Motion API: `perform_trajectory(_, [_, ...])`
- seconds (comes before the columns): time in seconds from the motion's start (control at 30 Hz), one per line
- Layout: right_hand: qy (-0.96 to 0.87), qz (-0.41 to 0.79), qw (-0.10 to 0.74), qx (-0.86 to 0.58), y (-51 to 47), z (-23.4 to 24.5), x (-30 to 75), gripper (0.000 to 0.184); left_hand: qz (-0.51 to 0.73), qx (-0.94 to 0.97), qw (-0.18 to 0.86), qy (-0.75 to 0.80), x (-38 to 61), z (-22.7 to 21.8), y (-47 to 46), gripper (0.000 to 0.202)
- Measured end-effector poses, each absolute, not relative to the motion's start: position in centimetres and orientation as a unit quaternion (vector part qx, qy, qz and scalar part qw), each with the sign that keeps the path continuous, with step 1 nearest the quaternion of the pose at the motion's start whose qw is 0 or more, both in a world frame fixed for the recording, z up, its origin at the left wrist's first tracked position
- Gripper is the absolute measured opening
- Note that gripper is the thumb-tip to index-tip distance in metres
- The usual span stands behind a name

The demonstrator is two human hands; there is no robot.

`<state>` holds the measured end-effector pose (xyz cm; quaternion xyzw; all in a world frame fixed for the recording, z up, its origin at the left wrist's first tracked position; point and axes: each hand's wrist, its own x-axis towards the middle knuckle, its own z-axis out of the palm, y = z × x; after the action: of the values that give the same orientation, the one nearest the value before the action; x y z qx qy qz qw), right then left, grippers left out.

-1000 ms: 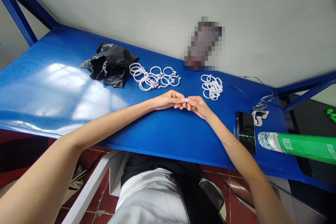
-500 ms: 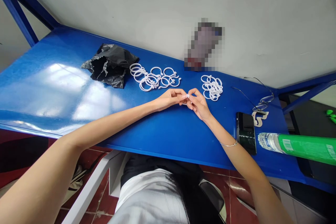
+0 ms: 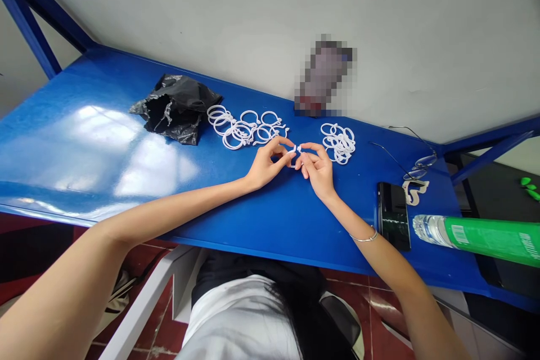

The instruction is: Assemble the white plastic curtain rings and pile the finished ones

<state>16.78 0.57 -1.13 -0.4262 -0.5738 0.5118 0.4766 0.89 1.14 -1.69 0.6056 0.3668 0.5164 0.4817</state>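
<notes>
Between my two hands is one white plastic ring, which looks like a curtain ring. My left hand pinches one end of it between thumb and forefinger. The other end is in the fingertips of my right hand, with a small gap showing between the two ends. Fingers hide much of the ring. Just beyond my left hand lies a loose group of similar white rings, some with open ends. A tighter pile of white rings sits beyond my right hand.
A crumpled black plastic bag lies left of the rings on the blue table. To the right are eyeglasses, a black phone, a cream-coloured curved piece and a green-labelled bottle. A blurred-out object leans against the wall.
The two ring ends, close together between my fingertips before, now stand slightly apart. My left hand has tilted, its fingers more arched. The view has shifted a little.
</notes>
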Motion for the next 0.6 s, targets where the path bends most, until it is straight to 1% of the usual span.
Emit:
perform_trajectory(0.23, [-0.588, 0.49, 0.469, -0.441, 0.53, -1.27, 16.94, 0.024, 0.502, 0.669, 0.386, 0.388, 0.94, -1.94, 0.84, 0.022])
perform_trajectory(0.37, [-0.599, 0.485, 0.471, -0.429, 0.55, -1.55, 17.1, 0.023, 0.51, 0.684, 0.34, 0.396, 0.94, -2.19, 0.85, 0.023])
perform_trajectory(0.47, [-0.611, 0.481, 0.47, -0.417, 0.56, -1.84, 17.23, 0.024, 0.51, 0.684, 0.335, 0.4, 0.96, -2.25, 0.88, 0.023])
perform_trajectory(0.6, [-0.614, 0.48, 0.465, -0.42, 0.55, -1.94, 17.26, 0.025, 0.513, 0.671, 0.356, 0.399, 0.97, -2.17, 0.86, 0.021])
